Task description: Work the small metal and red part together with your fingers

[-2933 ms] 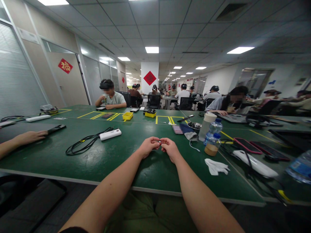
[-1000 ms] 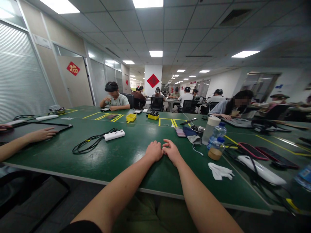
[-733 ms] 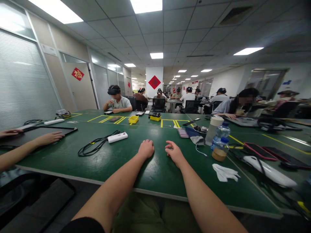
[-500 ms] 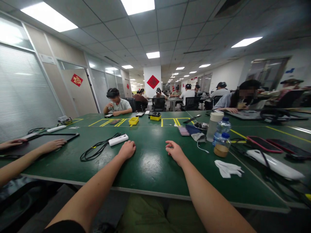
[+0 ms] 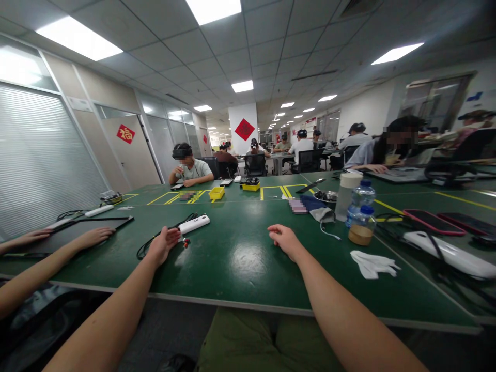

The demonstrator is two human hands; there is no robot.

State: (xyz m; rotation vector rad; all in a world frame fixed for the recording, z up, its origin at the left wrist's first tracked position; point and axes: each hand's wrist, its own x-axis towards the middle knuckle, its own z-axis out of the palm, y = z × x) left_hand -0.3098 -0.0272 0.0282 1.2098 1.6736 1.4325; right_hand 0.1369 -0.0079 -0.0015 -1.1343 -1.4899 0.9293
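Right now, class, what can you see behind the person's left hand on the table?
A black cable shows on both sides of the left hand, with a white device beyond and to the right. Whatever lies directly behind the hand is covered.

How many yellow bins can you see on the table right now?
2. The left yellow bin sits toward the far side of the green table; the right yellow bin, with dark items in it, sits slightly farther off. Others may be hidden.

Our left hand [image 5: 165, 245] moved left along table's near edge [image 5: 232, 302], now unfolded; small red object [image 5: 186, 242] newly visible beside it.
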